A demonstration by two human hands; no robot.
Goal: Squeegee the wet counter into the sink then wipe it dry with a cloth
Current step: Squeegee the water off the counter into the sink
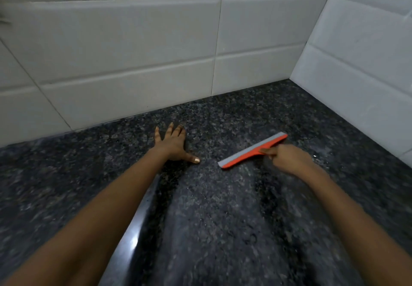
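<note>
An orange squeegee [252,152] with a grey rubber blade lies slanted on the dark speckled granite counter [223,207]. My right hand [287,158] grips its handle from the right, fingers curled round it. My left hand [172,145] rests flat on the counter to the left of the squeegee, fingers spread and thumb pointing right. The counter looks wet, with small droplets and a glossy streak. No sink or cloth is in view.
White tiled walls [133,62] meet the counter at the back and on the right [356,73], forming a corner at the far right. A shiny reflection [131,241] runs along the counter under my left forearm.
</note>
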